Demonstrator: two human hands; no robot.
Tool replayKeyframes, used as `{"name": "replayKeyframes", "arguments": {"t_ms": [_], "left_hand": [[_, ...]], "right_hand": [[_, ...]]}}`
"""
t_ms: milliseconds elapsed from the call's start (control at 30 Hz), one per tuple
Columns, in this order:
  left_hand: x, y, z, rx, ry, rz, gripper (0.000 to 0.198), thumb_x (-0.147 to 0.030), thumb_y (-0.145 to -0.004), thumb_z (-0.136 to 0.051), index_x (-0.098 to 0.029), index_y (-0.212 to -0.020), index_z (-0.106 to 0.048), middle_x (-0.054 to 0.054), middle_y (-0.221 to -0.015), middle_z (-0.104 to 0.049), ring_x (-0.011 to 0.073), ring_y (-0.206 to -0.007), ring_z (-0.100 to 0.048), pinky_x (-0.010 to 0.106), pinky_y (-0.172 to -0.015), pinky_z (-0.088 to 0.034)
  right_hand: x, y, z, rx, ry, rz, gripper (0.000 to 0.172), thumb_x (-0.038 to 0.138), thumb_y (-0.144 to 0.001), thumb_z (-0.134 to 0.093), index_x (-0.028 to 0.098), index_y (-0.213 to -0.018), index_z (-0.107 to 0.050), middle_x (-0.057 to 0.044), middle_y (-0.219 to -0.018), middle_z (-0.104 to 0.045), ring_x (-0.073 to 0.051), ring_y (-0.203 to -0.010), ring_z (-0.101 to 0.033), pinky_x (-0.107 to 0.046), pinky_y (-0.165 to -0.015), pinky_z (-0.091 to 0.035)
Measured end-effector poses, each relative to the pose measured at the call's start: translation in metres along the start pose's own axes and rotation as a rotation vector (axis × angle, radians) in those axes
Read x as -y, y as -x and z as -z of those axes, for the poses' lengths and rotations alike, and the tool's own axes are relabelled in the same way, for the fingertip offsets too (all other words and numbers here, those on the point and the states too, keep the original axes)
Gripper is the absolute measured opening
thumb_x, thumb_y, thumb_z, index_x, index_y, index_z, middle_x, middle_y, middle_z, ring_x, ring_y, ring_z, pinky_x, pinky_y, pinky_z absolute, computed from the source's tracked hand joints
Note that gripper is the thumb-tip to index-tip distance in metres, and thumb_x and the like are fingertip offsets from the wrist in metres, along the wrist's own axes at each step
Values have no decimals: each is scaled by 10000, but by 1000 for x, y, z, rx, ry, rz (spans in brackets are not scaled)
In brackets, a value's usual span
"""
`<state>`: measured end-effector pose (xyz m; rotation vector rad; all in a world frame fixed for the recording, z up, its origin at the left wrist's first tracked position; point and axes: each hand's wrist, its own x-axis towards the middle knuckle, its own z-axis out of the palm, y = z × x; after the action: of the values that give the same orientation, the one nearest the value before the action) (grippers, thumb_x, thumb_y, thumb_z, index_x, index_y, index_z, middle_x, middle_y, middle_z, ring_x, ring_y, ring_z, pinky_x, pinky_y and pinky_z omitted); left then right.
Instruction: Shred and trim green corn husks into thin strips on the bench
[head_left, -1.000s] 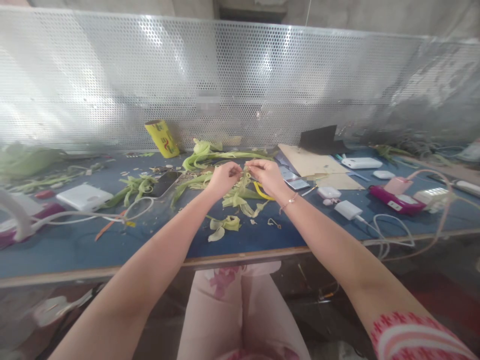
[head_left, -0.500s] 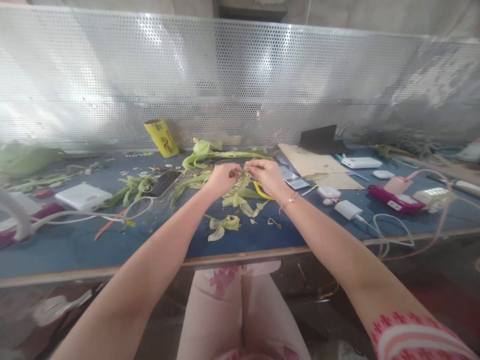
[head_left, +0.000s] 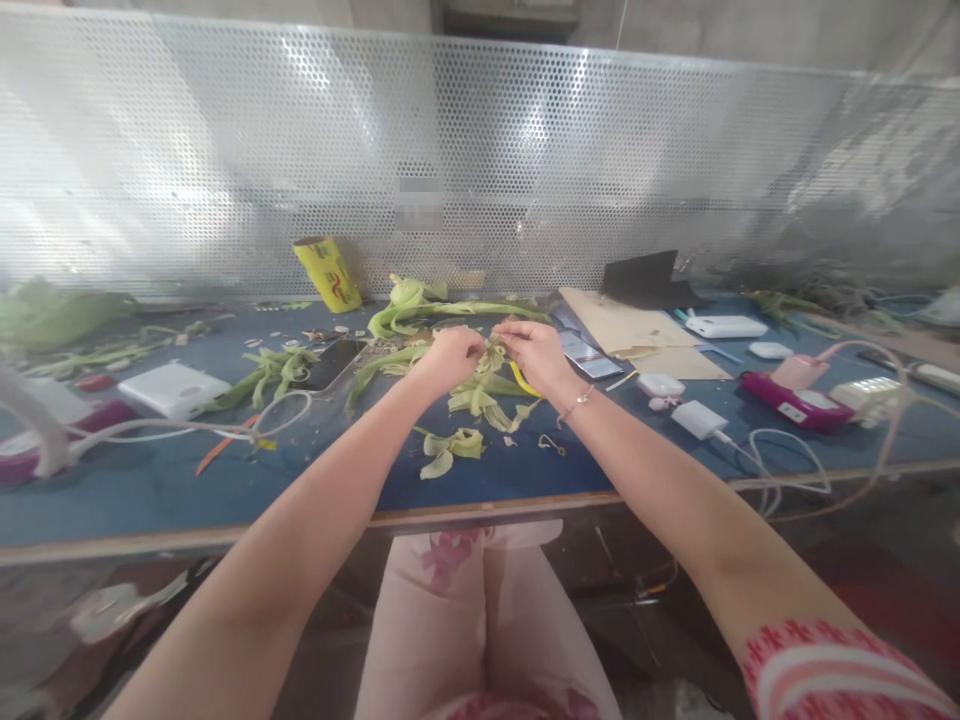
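Leaves point(head_left: 480, 398), pale green and limp, sit in the middle of my view, gathered between the two hands and just on the near side of them. Largest of all I have a metal screen point(head_left: 480, 150) full of small holes, standing along the far side of a blue table point(head_left: 510, 487). Beyond the right hand a cardboard sheet point(head_left: 630, 325) lies flat, and a long green stalk point(head_left: 480, 308) stretches across behind both hands.

What I watch from my distant seat is how the leaves lie: their long axis runs from the fingertips toward the near edge of the table, roughly crosswise to the line joining the hands. Their upper end is nearer to the right hand point(head_left: 536, 352), which appears to pinch it between thumb and fingertips. The left hand point(head_left: 452, 358) is curled inward just beside that end; its fingertips are mostly hidden from me, so I cannot tell whether they grip anything.

Smaller again, a yellow tube point(head_left: 328, 275) tilts near the screen, and a lit phone point(head_left: 592, 358) lies just beyond the right wrist. Under the right hand curves a yellow strip point(head_left: 525, 380). Last comes a tiny curled scrap point(head_left: 551, 443), nearer the edge.
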<state>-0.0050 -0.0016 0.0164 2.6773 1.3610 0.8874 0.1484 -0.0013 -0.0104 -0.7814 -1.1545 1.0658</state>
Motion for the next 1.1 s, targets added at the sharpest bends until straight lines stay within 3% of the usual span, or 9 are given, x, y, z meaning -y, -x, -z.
{"name": "replayKeyframes", "arguments": {"t_ms": [233,400,533,667,867,1100], "left_hand": [[8,3,-6,21,96,58,223,-91,-646,-482,-166,-771,-651,46,-736,-650,174,-698,-588,296,-710,-458],[19,0,-16,18,353,165,185,-117,-638,-475,-176,-764,-596,21,-732,-646,159,-707,-593,282,-673,-459],[18,-1,-23,41,527,227,114,-108,-628,-478,-180,-700,-530,-13,-621,-566,130,-599,-538,265,-597,-442],[16,2,-24,76,750,208,27,-185,-732,-493,-184,-707,-482,-31,-564,-516,114,-541,-514,262,-579,-435],[23,3,-22,43,666,140,189,-332,-792,-530,-183,-691,-474,-24,-582,-572,114,-564,-540,261,-618,-420],[23,1,-24,119,969,170,261,-373,-771,-530,-170,-621,-462,-35,-537,-515,100,-506,-508,255,-579,-400]], "right_hand": [[-12,-4,10,69,149,55,190,259,-611,-682,156,-769,-695,-13,-683,-647,-93,-591,-532,-258,-591,-423],[-17,-4,10,151,199,78,196,278,-663,-651,161,-812,-700,-17,-719,-654,-96,-610,-528,-259,-603,-416],[-13,-1,7,167,291,147,198,274,-707,-608,163,-842,-701,-26,-762,-667,-90,-597,-510,-260,-598,-408],[-6,3,6,143,357,181,179,251,-722,-582,160,-828,-695,-42,-813,-678,-98,-614,-521,-266,-602,-417],[-1,2,8,127,282,178,146,261,-707,-607,167,-796,-675,-29,-734,-650,-104,-602,-537,-267,-587,-442],[6,4,7,129,187,114,103,267,-689,-618,176,-737,-608,-25,-811,-619,-123,-738,-588,-290,-692,-508]]}}
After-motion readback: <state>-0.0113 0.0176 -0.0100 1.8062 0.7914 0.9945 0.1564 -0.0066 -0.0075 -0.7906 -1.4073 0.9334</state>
